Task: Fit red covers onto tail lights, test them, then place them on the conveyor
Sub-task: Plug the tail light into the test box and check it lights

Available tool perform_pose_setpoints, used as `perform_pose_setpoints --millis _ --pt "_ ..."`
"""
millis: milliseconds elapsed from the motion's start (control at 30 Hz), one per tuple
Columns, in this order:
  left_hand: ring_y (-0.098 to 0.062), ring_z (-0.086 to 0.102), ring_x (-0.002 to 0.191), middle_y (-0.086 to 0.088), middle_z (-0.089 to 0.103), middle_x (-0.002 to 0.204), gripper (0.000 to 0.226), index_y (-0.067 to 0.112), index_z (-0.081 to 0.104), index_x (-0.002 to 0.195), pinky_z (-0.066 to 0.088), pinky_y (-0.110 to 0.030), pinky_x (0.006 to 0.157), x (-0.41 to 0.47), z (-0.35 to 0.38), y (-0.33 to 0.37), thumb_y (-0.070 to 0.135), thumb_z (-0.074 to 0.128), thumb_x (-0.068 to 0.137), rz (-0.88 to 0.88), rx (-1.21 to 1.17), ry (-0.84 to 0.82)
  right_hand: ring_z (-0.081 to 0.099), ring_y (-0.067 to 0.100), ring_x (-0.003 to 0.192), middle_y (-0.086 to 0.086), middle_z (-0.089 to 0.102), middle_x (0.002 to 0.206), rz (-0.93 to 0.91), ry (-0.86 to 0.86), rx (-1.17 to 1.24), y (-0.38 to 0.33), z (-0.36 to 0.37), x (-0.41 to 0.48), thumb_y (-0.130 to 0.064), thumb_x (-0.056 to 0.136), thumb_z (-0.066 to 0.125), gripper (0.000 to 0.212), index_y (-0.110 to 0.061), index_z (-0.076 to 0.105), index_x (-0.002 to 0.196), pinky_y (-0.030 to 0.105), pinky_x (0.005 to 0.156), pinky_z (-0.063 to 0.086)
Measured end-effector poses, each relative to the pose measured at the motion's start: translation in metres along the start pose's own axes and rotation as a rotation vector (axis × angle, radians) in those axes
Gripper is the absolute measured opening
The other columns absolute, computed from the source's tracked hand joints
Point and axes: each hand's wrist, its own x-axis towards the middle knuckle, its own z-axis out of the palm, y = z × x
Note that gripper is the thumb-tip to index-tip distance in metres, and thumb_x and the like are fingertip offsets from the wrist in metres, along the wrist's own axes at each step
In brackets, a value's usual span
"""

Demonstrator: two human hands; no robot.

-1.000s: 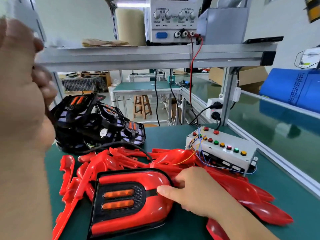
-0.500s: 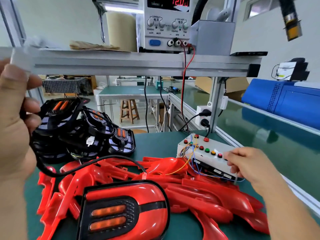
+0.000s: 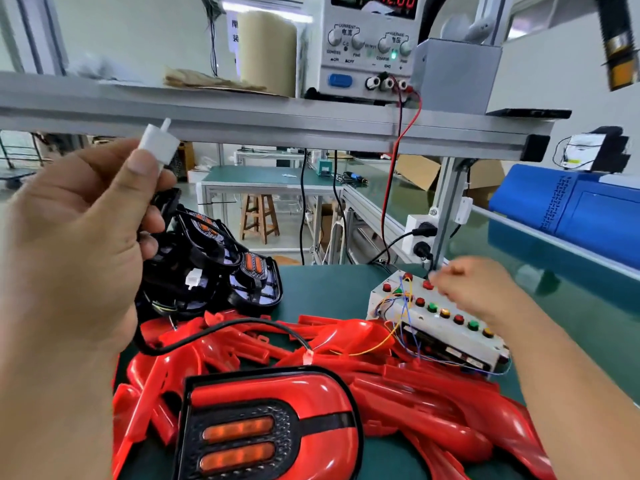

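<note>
**Now at the test bench: plug held up, other hand at the buttons**

Broadly, a green work mat (image 3: 329,285) covers the bench. Beyond its right-hand metal rail runs the conveyor (image 3: 512,237), glossy green, with a blue case (image 3: 571,209) on its far side. An aluminium shelf (image 3: 277,123) crosses overhead and carries a power supply (image 3: 367,46) whose red display reads 12.00. Under the shelf, other benches and a wooden stool (image 3: 259,216) stand further back in the room.

A loose heap of red covers (image 3: 433,403) spreads over the near mat. On its front edge lies the tail light (image 3: 270,427), red cover fitted, two orange bars facing up. Behind and to the left sits a stack of black tail lights (image 3: 214,265), still uncovered.

The left hand (image 3: 79,244) is raised close to the camera. Its thumb and forefinger pinch a white plug (image 3: 157,143), and the other fingers are curled in. A black cable (image 3: 221,330) loops down from that hand across the heap to the tail light's top edge.

The button box (image 3: 440,317) stands at the heap's right rear, near the rail. The right hand (image 3: 474,285) hovers over its far end with fingers bent toward the red buttons. They are too blurred to tell whether they press anything.

Bare mat shows between the black stack and the box, and in a strip from the box to the rail.
</note>
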Motion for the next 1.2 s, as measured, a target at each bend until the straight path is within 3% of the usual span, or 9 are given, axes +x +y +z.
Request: perform_pose_setpoints --millis 67,200,400,500,567,700,900,1067,1200 --pt "0.002 0.048 0.049 0.016 0.066 0.075 0.025 0.036 0.069 0.090 0.032 -0.006 0.038 -0.006 0.006 0.003 0.059 0.064 0.080 0.023 -0.034 0.017 0.062 0.025 0.072 0.010 0.068 0.079 0.008 -0.057 -0.037 -0.017 0.008 0.028 -0.036 0.092 0.060 0.033 -0.006 0.068 0.083 0.040 0.074 0.056" --pt "0.001 0.047 0.050 0.013 0.067 0.074 0.012 0.032 0.069 0.089 0.032 -0.007 0.040 -0.012 0.010 0.008 0.037 0.060 0.093 0.023 -0.058 0.053 0.055 0.019 0.051 0.010 0.060 0.069 0.053 -0.395 -0.393 -0.051 0.043 0.060 -0.055 0.088 0.059 0.055 -0.002 0.060 0.077 0.023 0.049 0.046" --pt "0.001 0.048 0.052 0.012 0.068 0.077 0.012 0.038 0.073 0.086 0.035 -0.009 0.042 -0.017 0.013 0.006 0.038 0.061 0.091 0.029 -0.028 0.033 0.055 0.010 0.035 0.008 0.063 0.047 0.001 -0.749 -0.895 -0.079 0.084 0.065 -0.032 0.095 0.061 0.027 -0.008 0.063 0.082 0.015 0.042 0.047" --pt "0.001 0.050 0.053 0.011 0.070 0.078 0.012 0.042 0.073 0.086 0.038 -0.010 0.044 -0.019 0.014 0.004 0.038 0.062 0.089 0.044 -0.021 0.012 0.065 0.021 0.075 0.005 0.061 0.068 -0.218 -0.676 -1.137 -0.079 0.096 0.063 -0.033 0.088 0.069 0.029 -0.013 0.061 0.069 0.030 0.083 0.055" --pt "0.000 0.050 0.053 0.010 0.070 0.078 0.012 0.041 0.073 0.089 0.039 -0.010 0.046 -0.020 0.016 0.002 0.039 0.062 0.087 0.044 -0.017 -0.005 0.062 0.028 0.089 0.004 0.060 0.083 -0.307 -0.581 -1.157 -0.072 0.102 0.064 -0.029 0.083 0.073 0.020 -0.010 0.067 0.085 0.035 0.082 0.053" --pt "0.000 0.051 0.056 0.009 0.071 0.081 0.011 0.044 0.073 0.092 0.041 -0.009 0.049 -0.022 0.018 -0.004 0.041 0.065 0.084 0.033 0.029 -0.079 0.059 0.029 0.076 0.004 0.056 0.070 -0.388 -0.384 -0.961 -0.056 0.095 0.064 -0.021 0.084 0.069 0.019 -0.010 0.061 0.070 0.032 0.069 0.050" --pt "0.003 0.046 0.057 0.024 0.060 0.065 0.013 0.041 0.072 0.091 0.038 -0.006 0.056 -0.028 0.030 -0.032 0.030 0.068 0.087 -0.033 0.244 -0.254 0.061 0.009 0.079 -0.009 0.069 0.083 -0.465 -0.066 -0.125 -0.061 0.041 0.048 -0.020 0.086 0.070 0.006 -0.024 0.072 0.083 0.024 0.072 0.043" --pt "0.001 0.063 0.094 0.019 0.072 0.093 0.019 0.039 0.071 0.102 0.046 -0.025 0.094 -0.038 0.032 -0.057 0.023 0.064 0.092 -0.160 0.471 -0.433 0.062 0.007 0.066 -0.005 0.069 0.071 -0.448 -0.075 0.370 -0.066 0.029 -0.002 -0.005 0.086 0.068 0.026 -0.029 0.067 0.076 0.017 0.064 0.048" --pt "0.006 0.063 0.093 0.021 0.072 0.094 0.023 0.039 0.072 0.102 0.042 -0.007 0.081 -0.043 0.035 -0.064 0.020 0.066 0.092 -0.167 0.499 -0.501 0.056 0.002 0.065 -0.010 0.065 0.070 -0.443 -0.075 0.453 -0.064 0.045 -0.031 -0.013 0.087 0.069 0.018 -0.028 0.069 0.077 0.015 0.064 0.044"
